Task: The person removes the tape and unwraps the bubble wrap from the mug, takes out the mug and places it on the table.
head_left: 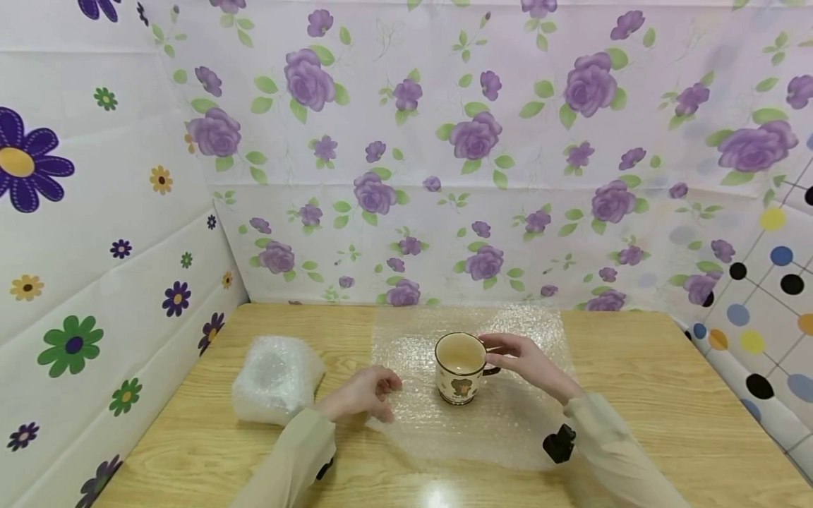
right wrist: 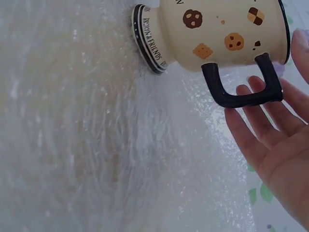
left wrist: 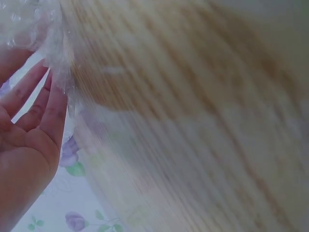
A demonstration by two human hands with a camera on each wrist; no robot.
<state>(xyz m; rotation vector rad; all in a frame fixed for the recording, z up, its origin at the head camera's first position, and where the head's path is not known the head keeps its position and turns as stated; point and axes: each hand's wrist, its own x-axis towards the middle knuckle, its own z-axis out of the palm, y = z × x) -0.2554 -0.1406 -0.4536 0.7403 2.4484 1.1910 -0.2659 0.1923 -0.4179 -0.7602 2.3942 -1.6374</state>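
Observation:
A cream mug (head_left: pixel 461 379) with a dark rim, a dark handle (right wrist: pixel 241 100) and a bear picture stands upright on a sheet of bubble wrap (head_left: pixel 508 430). Cookie prints and lettering around its base show in the right wrist view. My right hand (head_left: pixel 524 361) is at the mug's handle side, fingertips right at the handle and thumb near the rim, fingers loosely extended. At the sheet's left edge, my left hand (head_left: pixel 363 392) has its fingers and thumb spread apart. In the left wrist view, the fingers (left wrist: pixel 50 108) overlap the edge of the clear wrap.
A bubble-wrapped bundle (head_left: pixel 274 381) sits on the wooden table (head_left: pixel 190 430), just left of my left hand. Flowered cloth (head_left: pixel 406 141) hangs behind the table, and patterned sheets stand at both sides. A black wrist device (head_left: pixel 559 444) is by my right sleeve.

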